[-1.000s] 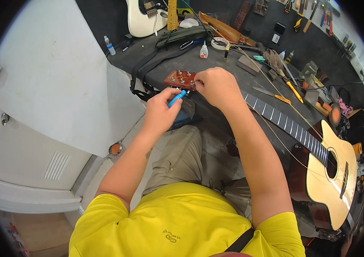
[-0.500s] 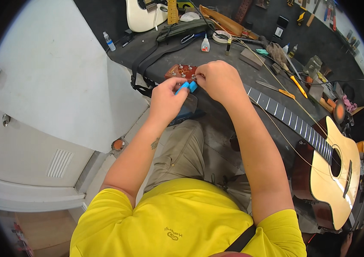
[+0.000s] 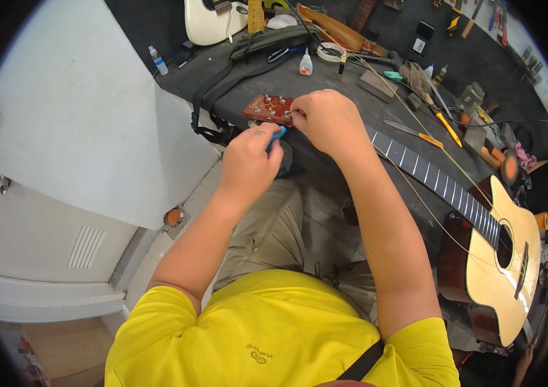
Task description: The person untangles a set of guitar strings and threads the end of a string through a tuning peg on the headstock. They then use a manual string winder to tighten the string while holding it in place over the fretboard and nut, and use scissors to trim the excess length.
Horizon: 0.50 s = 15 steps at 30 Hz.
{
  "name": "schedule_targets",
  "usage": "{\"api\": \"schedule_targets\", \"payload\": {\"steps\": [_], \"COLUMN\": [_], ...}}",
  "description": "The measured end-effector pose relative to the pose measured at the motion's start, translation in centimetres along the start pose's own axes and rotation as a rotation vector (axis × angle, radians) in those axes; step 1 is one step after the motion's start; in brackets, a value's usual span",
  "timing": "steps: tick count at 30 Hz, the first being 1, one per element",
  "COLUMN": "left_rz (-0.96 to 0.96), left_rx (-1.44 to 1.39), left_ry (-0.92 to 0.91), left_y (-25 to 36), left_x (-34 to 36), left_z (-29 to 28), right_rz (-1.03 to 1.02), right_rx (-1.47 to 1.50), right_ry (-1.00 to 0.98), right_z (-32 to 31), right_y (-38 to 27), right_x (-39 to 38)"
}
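Observation:
An acoustic guitar (image 3: pixel 513 284) with a pale top lies along the bench, its fretboard (image 3: pixel 429 174) crossed by loose strings. Its reddish-brown headstock (image 3: pixel 262 106) with metal tuners is at the bench's front edge. My left hand (image 3: pixel 251 161), knuckles upward, grips a blue string winder (image 3: pixel 278 133) just below the tuners, partly hiding it. My right hand (image 3: pixel 329 126) is pinched at the headstock's right end; what its fingertips hold is hidden.
The dark bench (image 3: pixel 222 77) holds a white glue bottle (image 3: pixel 305 64), tape roll (image 3: pixel 330 55), strap, yellow-handled tools and clutter. A white electric guitar (image 3: pixel 213 19) is behind. A white panel (image 3: pixel 80 129) bounds the left. Tools hang at upper right.
My left hand has moved slightly up and turned over, so the blue winder is now mostly behind its fingers. My right hand has stayed pinched at the headstock.

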<state>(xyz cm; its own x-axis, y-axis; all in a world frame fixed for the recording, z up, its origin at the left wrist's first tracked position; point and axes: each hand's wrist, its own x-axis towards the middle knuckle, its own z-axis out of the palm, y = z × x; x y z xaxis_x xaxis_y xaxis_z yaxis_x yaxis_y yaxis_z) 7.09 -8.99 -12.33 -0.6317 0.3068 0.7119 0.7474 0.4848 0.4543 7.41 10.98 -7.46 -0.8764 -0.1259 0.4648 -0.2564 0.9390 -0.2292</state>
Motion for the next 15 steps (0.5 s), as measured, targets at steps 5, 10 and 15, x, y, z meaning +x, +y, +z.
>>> {"api": "schedule_targets", "payload": {"steps": [5,10,15], "left_rz": [-0.183,-0.369,-0.550], "left_rx": [0.064,-0.223,-0.448], "left_ry": [0.044,-0.237,-0.043], "left_y": [-1.7,-0.9,-2.7], "left_x": [-0.2,-1.8,-0.9], "left_z": [0.0,0.5,-0.4], "right_rz": [-0.012,-0.020,0.000], "right_rx": [-0.004,0.002,0.030], "right_ry": [0.017,0.022,0.037], "right_z": [0.0,0.2,-0.1], "right_y": [-0.4,-0.1,-0.3], "right_x": [0.1,0.1,0.0]}}
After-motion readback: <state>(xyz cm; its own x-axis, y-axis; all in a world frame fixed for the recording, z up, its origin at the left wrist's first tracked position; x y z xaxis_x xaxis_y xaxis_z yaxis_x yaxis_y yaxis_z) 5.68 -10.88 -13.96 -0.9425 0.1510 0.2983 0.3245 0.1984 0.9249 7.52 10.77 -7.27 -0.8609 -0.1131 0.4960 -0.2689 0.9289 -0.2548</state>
